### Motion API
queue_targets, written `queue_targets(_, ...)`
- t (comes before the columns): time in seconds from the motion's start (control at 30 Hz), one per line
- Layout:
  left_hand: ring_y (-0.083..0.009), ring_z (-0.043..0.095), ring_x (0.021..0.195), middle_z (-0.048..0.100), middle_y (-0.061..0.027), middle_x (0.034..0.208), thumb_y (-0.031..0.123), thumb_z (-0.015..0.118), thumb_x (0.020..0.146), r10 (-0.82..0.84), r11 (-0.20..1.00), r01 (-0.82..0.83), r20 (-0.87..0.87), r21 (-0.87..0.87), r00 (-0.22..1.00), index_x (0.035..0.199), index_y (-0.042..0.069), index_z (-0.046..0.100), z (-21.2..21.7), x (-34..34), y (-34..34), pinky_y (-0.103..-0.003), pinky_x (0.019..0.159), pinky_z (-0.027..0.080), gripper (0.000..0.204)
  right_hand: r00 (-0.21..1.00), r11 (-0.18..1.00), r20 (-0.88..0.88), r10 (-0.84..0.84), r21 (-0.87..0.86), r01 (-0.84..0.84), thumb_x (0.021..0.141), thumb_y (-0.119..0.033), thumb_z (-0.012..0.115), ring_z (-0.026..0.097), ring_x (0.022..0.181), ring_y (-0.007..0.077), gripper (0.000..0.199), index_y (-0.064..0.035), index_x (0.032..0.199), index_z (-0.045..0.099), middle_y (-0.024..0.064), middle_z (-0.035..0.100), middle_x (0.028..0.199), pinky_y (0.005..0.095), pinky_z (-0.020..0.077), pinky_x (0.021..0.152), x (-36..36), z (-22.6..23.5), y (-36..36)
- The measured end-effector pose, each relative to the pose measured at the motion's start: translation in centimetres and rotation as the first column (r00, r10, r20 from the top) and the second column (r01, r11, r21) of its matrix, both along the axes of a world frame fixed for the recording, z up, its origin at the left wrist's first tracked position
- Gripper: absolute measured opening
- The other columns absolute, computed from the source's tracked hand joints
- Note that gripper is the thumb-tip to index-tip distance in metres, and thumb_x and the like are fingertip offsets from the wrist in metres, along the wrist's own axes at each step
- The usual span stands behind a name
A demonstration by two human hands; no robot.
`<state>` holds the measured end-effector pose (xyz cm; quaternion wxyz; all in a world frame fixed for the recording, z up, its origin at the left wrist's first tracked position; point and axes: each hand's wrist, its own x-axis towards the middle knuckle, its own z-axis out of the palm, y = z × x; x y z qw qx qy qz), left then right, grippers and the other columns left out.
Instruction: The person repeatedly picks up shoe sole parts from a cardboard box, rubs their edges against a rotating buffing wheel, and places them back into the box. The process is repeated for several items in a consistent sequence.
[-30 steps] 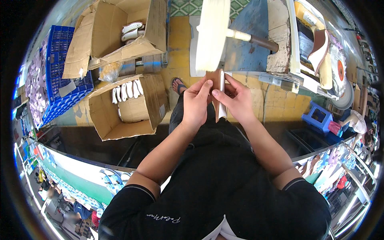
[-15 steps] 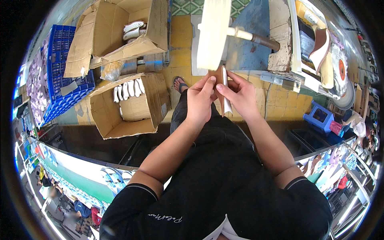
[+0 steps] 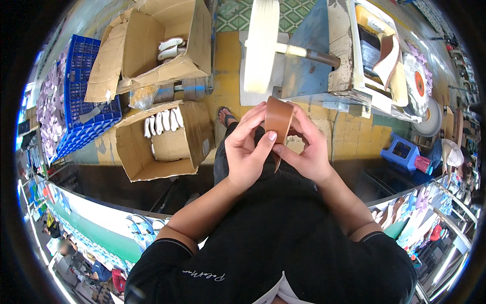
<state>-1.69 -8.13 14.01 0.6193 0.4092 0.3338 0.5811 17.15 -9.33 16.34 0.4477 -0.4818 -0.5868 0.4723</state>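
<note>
My left hand (image 3: 248,154) and my right hand (image 3: 310,152) both grip a brown shoe sole (image 3: 278,115), one on each side. Its smooth brown face curves over at the top, and a pale edge shows along its right side. Both thumbs press on the brown face; most of the other fingers are behind the piece. Just beyond it, apart from the sole, stands a cream-white buffing wheel (image 3: 260,50) on a horizontal shaft (image 3: 304,52).
At left, a cardboard box (image 3: 129,157) holds several white pieces, behind it another carton (image 3: 139,45) and a blue crate (image 3: 76,126). A machine housing (image 3: 341,66) and a bin of soles (image 3: 362,83) stand at right, with a blue stool (image 3: 400,149) nearer. Behind me runs a green-and-white conveyor (image 3: 96,223).
The sole has come back from the wheel toward my body. It has turned from edge-on, so its brown face now shows, bent over at the top.
</note>
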Motion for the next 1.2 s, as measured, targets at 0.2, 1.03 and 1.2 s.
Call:
queue_targets(0.2, -0.0347, 0.058, 0.158, 0.068, -0.0225, 0.159, -0.01, 0.077, 0.104, -0.023, 0.994, 0.024, -0.007, 0.104, 1.0, 0.147, -0.003, 0.071, 3.3, -0.6, -1.9, -0.049, 0.133, 0.042, 0.043, 0.999, 0.986, 0.046, -0.01, 0.17, 0.002, 0.086, 0.002, 0.098, 0.075, 0.14, 0.0312, 0.099, 0.0007, 0.173, 0.049, 0.021, 0.07, 0.16, 0.0419, 0.0619, 0.112, 0.6, 2.3, -2.2)
queue_targets(1.03, -0.0397, 0.059, 0.155, 0.078, -0.0197, 0.148, -0.006, 0.082, 0.1, 0.035, 0.881, 0.03, -0.127, 0.473, 0.991, 0.136, -0.004, 0.079, 11.8, -1.4, -7.3, -0.053, 0.129, 0.045, 0.036, 0.968, 0.885, 0.214, -0.13, 0.466, 0.016, 0.089, -0.016, 0.101, 0.074, 0.14, 0.0319, 0.091, 0.0093, 0.164, 0.055, 0.0244, 0.072, 0.156, 0.0435, 0.0574, 0.118, -0.1, 10.0, -8.1)
queue_targets(1.2, -0.0374, 0.059, 0.154, 0.078, -0.0212, 0.146, -0.006, 0.082, 0.101, 0.043, 0.898, 0.024, -0.142, 0.44, 0.989, 0.138, -0.004, 0.079, 12.2, -1.4, -8.1, -0.052, 0.13, 0.044, 0.037, 0.975, 0.883, 0.195, -0.105, 0.469, 0.001, 0.087, -0.018, 0.103, 0.075, 0.139, 0.0317, 0.097, 0.0099, 0.165, 0.053, 0.0244, 0.073, 0.155, 0.0427, 0.0595, 0.115, 0.0, 10.4, -8.9)
